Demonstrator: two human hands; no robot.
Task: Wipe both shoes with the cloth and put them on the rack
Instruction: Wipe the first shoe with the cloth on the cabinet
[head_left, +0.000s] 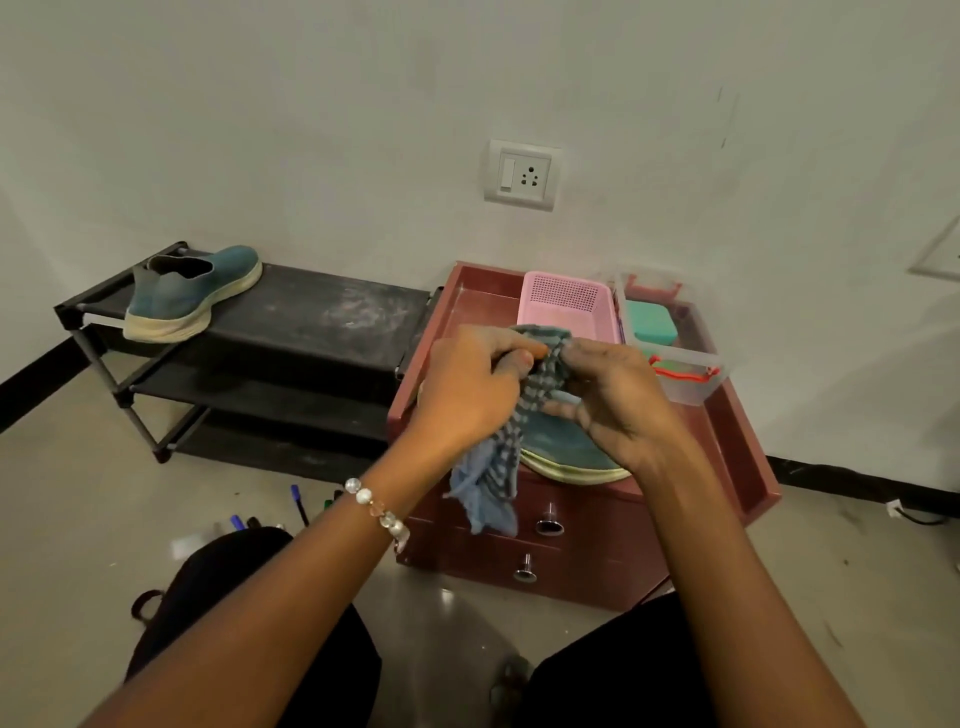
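Hands: left hand and right hand both pinch the cloth.
Second shoe: directly beneath hands, right nearer.
Rack: leftward, one shoe on top.

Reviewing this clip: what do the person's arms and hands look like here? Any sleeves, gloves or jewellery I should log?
Both forearms are bare; no sleeves or gloves show. The left hand has a beaded bracelet at its wrist, with pearly white, clear and pale orange round beads. The right hand has no bracelet, watch or ring that can be seen. One left fingernail looks orange-tinted.
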